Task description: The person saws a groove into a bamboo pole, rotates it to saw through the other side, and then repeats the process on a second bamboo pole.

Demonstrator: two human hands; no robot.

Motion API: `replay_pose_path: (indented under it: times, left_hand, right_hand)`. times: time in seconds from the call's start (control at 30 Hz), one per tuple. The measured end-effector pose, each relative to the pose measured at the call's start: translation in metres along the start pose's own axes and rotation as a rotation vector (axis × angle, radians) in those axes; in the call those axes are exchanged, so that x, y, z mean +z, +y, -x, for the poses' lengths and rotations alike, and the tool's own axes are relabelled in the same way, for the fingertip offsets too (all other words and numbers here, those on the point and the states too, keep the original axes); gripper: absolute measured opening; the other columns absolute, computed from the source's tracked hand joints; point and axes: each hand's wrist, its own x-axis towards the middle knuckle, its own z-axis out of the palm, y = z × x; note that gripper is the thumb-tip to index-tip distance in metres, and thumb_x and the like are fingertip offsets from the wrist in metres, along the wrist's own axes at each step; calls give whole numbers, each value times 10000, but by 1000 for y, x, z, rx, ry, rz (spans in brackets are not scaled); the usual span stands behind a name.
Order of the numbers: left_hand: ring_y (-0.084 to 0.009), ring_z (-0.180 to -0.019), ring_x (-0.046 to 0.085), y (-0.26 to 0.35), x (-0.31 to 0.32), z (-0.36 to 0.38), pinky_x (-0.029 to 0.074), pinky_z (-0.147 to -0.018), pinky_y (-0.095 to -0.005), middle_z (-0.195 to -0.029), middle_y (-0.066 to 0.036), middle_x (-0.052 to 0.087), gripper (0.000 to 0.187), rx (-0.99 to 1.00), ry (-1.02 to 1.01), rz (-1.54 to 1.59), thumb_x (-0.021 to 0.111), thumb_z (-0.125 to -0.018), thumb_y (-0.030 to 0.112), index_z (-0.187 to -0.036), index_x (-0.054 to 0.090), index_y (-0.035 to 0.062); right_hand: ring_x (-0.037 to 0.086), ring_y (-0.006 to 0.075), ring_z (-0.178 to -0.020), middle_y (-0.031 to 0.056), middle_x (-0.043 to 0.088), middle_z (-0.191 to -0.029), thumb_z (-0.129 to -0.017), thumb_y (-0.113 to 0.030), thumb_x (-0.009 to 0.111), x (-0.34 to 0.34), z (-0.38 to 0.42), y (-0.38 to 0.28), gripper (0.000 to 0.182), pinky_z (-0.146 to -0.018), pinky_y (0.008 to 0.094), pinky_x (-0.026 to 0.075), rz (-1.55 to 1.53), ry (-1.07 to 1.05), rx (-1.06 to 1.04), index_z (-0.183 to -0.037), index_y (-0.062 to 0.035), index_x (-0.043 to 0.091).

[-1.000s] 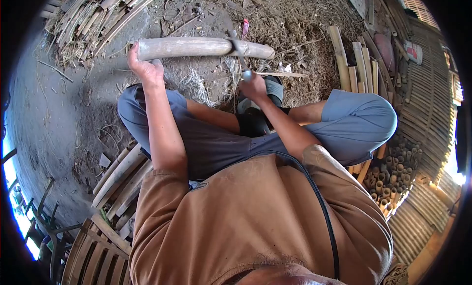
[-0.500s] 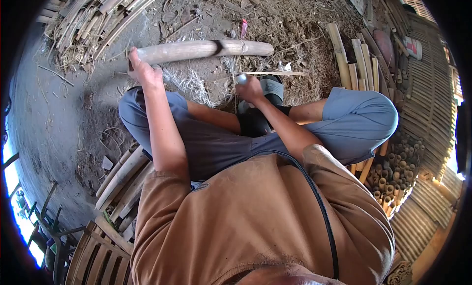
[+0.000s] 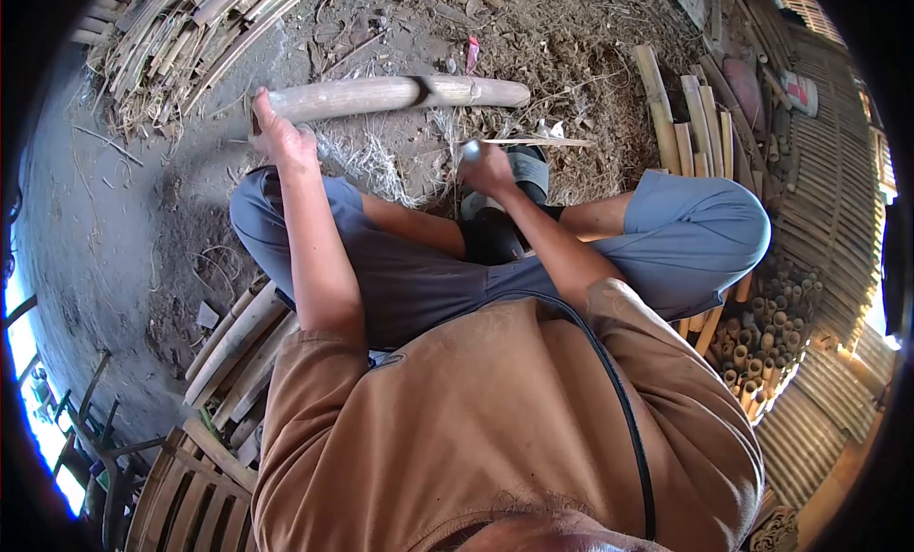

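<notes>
A thick, pale, slightly curved bamboo pole (image 3: 362,96) lies across the ground in front of my crossed legs. My left hand (image 3: 288,141) grips its left end, with the thumb along the end and the other fingers partly hidden. A dark curved band crosses the pole right of its middle; whether it is a mark, a shadow or a blade, I cannot make out. Below the pole, by my feet, my right hand (image 3: 487,169) is closed around a handle with a rounded silvery end (image 3: 470,151). The rest of that tool is not clear.
A thin pale strip (image 3: 547,142) lies beside my right hand, near a dark sandal (image 3: 529,169). Split bamboo (image 3: 195,38) is heaped at the upper left. Upright bamboo pieces (image 3: 706,119) stand at the right, above bundled bamboo tubes (image 3: 766,347). More poles (image 3: 233,347) lie beside my left hip.
Almost nothing differs. My left hand and the pole's left end have shifted very slightly; my right hand stays by my feet.
</notes>
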Motion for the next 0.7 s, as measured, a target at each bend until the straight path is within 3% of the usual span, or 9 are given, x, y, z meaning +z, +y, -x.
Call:
replay_pose_path:
  times: [0.07,0.17,0.23,0.3,0.37,0.5,0.53,0.6,0.7]
  left_hand:
    - [-251,-1000,612,4,10,7,526,-866,-429,-1147,-137,595,704,19,0,9,847,-717,260,-1225,457,-33]
    - [-226,-1035,593,12,24,25,498,-902,-441,-1125,-94,606,628,56,-57,-12,837,-731,262,-1200,509,4]
    - [-219,-1023,594,11,20,23,494,-896,-435,-1118,-93,607,610,39,-71,-32,838,-729,268,-1184,524,10]
    - [-214,-974,603,15,24,28,497,-869,-411,-1112,-95,608,581,-5,-11,-44,842,-721,280,-1150,554,13]
    - [-215,-966,607,12,17,24,499,-865,-401,-1110,-97,610,585,-11,-46,-3,843,-718,280,-1148,554,9]
    - [-215,-966,608,8,12,17,503,-859,-397,-1100,-104,614,579,-52,113,-19,834,-726,268,-1149,552,-8]
    - [-217,-968,609,10,16,18,504,-858,-397,-1093,-106,616,570,-35,50,-15,832,-727,262,-1144,556,-12]
    - [-220,-972,610,12,20,27,505,-855,-396,-1080,-111,619,553,-4,-66,-4,828,-730,250,-1135,563,-18]
    - [-222,-960,614,11,24,25,497,-858,-397,-1052,-100,625,508,61,-95,22,826,-727,244,-1080,586,-31]
  right_hand:
    - [708,299,-751,166,710,-795,-803,-276,613,-20,-6,5,245,-683,442,558,-147,48,399,-894,-56,669]
    - [705,239,-757,147,707,-796,-861,-281,558,-20,-19,21,252,-656,395,551,-108,-208,330,-864,-49,657]
    - [691,264,-843,175,699,-874,-854,-259,545,18,-27,62,243,-710,382,539,-470,-326,51,-885,-39,643]
    - [678,296,-829,189,683,-851,-817,-269,588,36,-25,58,255,-730,394,539,-886,-283,92,-912,-38,638]
    - [660,307,-729,187,654,-740,-801,-294,620,5,14,-18,282,-674,402,538,-84,-47,-156,-917,-36,625]
    - [690,347,-887,240,691,-906,-750,-275,651,-5,-11,7,361,-794,439,557,20,-119,33,-1001,-17,657]
    - [692,341,-880,221,700,-886,-754,-285,653,-14,-11,10,365,-782,434,559,51,31,182,-1009,-23,664]
    - [696,326,-867,211,706,-892,-770,-271,637,-33,-20,19,339,-767,416,559,-57,-17,317,-1003,-28,670]
    - [687,299,-811,186,695,-865,-791,-263,618,-9,-32,40,287,-724,404,547,5,-142,241,-994,-62,648]
